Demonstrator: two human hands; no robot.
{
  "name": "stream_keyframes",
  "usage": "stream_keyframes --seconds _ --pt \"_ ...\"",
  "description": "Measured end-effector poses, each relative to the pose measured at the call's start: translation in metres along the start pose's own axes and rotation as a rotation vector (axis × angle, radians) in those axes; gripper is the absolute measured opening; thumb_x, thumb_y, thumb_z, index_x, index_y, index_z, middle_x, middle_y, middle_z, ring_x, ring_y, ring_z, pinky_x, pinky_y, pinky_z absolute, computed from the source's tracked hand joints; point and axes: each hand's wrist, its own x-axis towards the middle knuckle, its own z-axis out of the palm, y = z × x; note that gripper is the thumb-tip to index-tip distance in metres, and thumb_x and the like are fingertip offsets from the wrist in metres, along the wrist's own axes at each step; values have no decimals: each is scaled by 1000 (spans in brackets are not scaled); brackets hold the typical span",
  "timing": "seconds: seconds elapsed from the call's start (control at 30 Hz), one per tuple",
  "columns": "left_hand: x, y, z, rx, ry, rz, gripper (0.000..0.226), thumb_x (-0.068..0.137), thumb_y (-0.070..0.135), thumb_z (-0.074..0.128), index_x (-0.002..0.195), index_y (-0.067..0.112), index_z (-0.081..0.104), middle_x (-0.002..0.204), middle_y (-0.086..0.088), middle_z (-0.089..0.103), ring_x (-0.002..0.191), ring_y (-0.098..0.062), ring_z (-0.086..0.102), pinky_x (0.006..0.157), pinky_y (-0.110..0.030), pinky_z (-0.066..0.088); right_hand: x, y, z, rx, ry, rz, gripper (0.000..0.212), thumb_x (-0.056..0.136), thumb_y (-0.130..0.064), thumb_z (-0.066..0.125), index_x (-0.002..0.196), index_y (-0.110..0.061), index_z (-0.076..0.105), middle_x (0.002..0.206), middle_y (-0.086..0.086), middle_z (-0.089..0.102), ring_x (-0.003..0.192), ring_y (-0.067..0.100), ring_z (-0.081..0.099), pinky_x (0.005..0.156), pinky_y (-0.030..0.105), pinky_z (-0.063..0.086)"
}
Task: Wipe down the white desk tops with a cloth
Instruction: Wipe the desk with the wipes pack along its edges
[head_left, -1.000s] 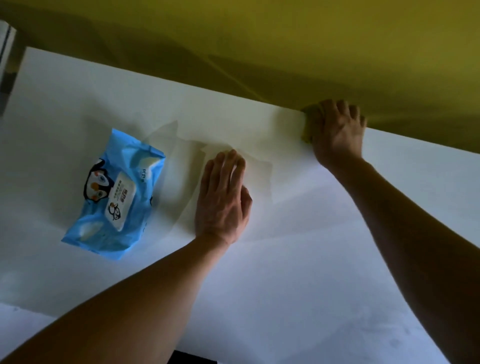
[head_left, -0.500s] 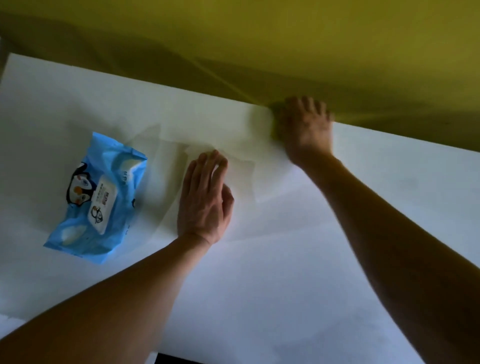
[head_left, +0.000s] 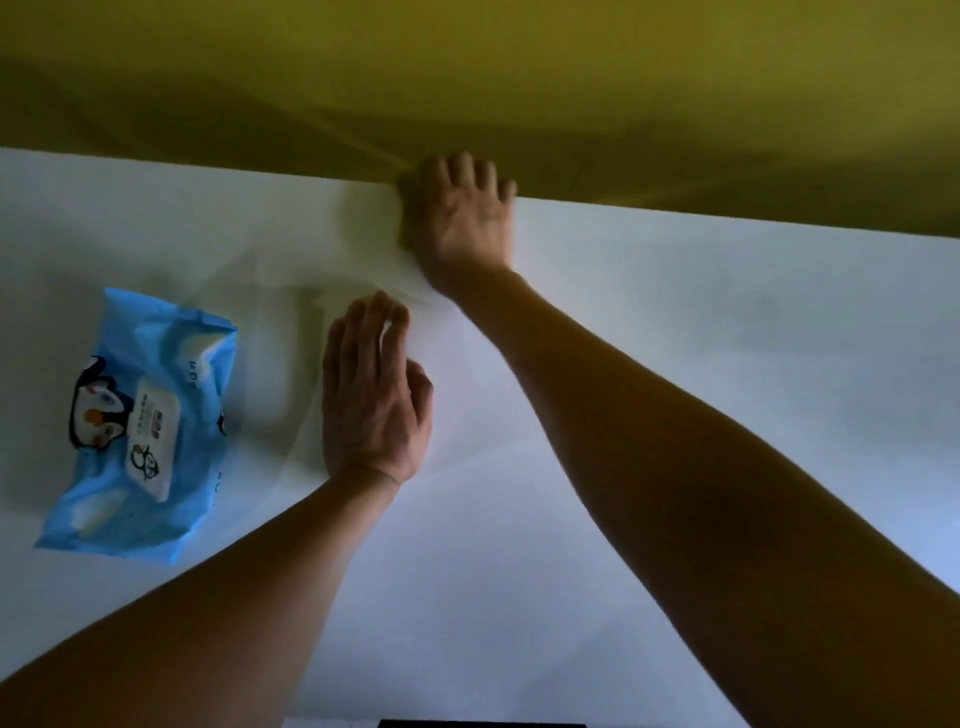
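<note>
- A white surface (head_left: 675, 322) spreads smooth and matte under dim light, backed by a yellow wall (head_left: 467, 62).
- The right hand (head_left: 462, 218) presses on a cloth (head_left: 402, 218) at the surface's far edge against the wall; only a pale, yellow-tinted sliver of cloth shows beside the hand, and whether the fingers curl round it cannot be told.
- The left hand (head_left: 371, 395) lies flat, fingers straight and together, nearer than the cloth.
- A blue wipes pack (head_left: 140, 431) with penguin pictures lies left of the cloth; its label is unreadable.
</note>
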Motion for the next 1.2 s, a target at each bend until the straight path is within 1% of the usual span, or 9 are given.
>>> stream_keyframes --seconds 0.13,0.3,0.4,0.53,0.73,0.8,0.9,1.03,1.2 --pt "0 -1 0 -3 19 14 52 99 16 44 149 0 49 158 -21 44 148 -42 40 128 -51 22 0 32 -9 -14 -43 -107 42 102 -48 35 120 -20 59 117 7 60 106 29 53 84 38 34" --pt "1 -1 -1 -19 -13 17 52 100 17 43 149 -1 47 159 -22 42 149 -43 36 128 -52 21 -32 194 -60 -156 -4 198 45 93 -45 33 122 -30 63 123 12 58 116 35 51 91 42 36" --pt "-1 1 -1 -15 -33 15 53 101 18 41 150 -2 45 161 -23 39 150 -44 33 127 -54 20 -52 231 -87 -98 27 281 42 99 -41 33 126 -20 57 132 16 54 119 36 48 99 44 36" --pt "-2 -1 1 -9 -55 15 54 102 18 41 152 -1 41 162 -24 36 151 -45 31 127 -55 19 -32 200 -56 -120 23 466 50 99 -40 34 138 -17 55 144 16 49 133 35 43 111 43 29" --pt "-2 -1 1 -3 -43 7 54 100 17 43 151 0 43 161 -23 39 150 -43 34 128 -53 19 -11 31 -17 -12 20 134 40 100 -45 36 114 -17 61 114 9 60 105 29 51 90 41 36" --pt "-1 -1 2 -18 -33 16 53 100 16 43 150 0 45 160 -22 40 149 -43 36 128 -51 19 -8 22 -13 12 6 30 40 104 -46 32 115 -19 58 113 4 58 104 25 50 90 39 37" --pt "-2 -2 1 -14 -26 29 52 100 16 43 150 1 46 159 -22 41 149 -43 36 128 -51 20 -10 67 -22 11 -54 4 42 104 -49 31 118 -20 57 116 5 57 107 27 50 90 38 36" --pt "0 0 -1 13 -35 41 51 100 14 42 149 -1 46 159 -24 42 150 -42 35 127 -53 21 -34 178 -52 -67 20 126 52 93 -52 29 118 -21 62 119 13 59 110 33 51 89 41 35" --pt "-3 16 -2 166 -75 -11 53 101 12 41 152 -2 41 160 -26 39 149 -44 35 126 -54 22 -56 270 -88 -48 92 212 39 99 -45 37 115 -19 62 121 16 58 109 36 51 93 42 37"
